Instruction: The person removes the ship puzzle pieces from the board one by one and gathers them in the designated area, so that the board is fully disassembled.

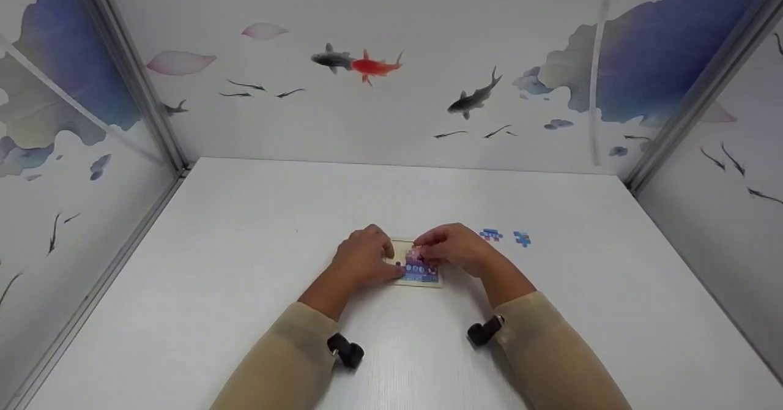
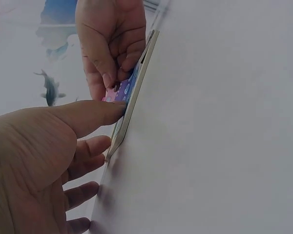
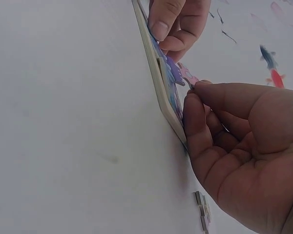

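Note:
A small jigsaw puzzle tray [image 1: 399,248] with a pale wooden rim lies on the table, partly filled with purple, blue and pink pieces. Along its left side is my left hand [image 1: 362,256], the straight thumb pressing on the printed face while the other fingers touch the rim and the tabletop. Over the tray's right part, my right hand [image 1: 460,251] pinches a pink puzzle piece [image 3: 189,74] between thumb and index finger. A purple piece [image 3: 175,72] sticks up beside it at the tray surface. Fingers cover some of the picture.
Two loose puzzle pieces, one blue and pink [image 1: 490,234] and one blue and orange [image 1: 522,238], lie right of the tray, beyond my right hand. The white tabletop [image 1: 244,226] is bounded by printed panels [image 1: 404,122] at the back and both sides.

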A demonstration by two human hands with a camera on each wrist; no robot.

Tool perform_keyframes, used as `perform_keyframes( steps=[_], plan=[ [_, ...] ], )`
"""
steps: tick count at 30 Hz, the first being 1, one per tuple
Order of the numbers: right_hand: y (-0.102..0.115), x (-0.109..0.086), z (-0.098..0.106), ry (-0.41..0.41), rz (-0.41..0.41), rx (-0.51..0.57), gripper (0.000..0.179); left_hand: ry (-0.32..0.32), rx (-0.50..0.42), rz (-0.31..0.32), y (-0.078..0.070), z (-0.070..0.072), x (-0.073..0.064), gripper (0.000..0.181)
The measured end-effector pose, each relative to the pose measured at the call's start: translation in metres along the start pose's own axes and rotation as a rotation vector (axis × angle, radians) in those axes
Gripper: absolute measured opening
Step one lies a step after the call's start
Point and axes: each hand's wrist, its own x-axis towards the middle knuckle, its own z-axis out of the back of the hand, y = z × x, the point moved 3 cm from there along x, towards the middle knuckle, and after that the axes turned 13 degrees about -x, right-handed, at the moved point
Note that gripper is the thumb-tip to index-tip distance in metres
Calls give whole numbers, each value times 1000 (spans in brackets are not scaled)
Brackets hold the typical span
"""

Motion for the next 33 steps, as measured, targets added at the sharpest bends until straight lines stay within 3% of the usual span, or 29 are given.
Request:
perform_keyframes(
  steps=[15, 24, 33],
  plan=[
    [0, 1, -1, 9, 37, -16, 20, -33, 20, -32, -5, 0, -5, 43],
    [1, 0, 3, 29, 32, -11, 22, -24, 7, 31, -7, -3, -2, 45],
    [1, -2, 3, 39, 14, 21, 19, -23, 20, 26, -6, -3, -1, 47]
  ],
)
